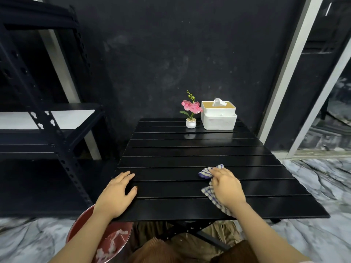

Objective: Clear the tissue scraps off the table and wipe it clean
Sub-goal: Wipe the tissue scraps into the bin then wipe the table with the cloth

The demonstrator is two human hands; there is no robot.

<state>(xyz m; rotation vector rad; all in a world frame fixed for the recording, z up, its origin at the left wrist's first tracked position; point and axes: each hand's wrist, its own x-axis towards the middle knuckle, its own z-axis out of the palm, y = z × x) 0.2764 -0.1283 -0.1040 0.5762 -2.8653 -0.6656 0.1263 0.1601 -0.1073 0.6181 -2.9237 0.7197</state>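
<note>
My right hand [226, 185] has its fingers curled down over the checked cloth [206, 172], pinning it bunched against the counter [180, 149] at about 4 o'clock so it drags with me across the slats. My left hand [115, 194] lies flat and relaxed at 8 o'clock, holding nothing, bracing the counter, I'd say. The tissue scraps [102, 253] sit in the red bin [76, 228] below the 7 o'clock corner, so only wiping looks left

A home corner: slatted table [190, 160], potted orchid [191, 112], metal shelving [47, 120].
</note>
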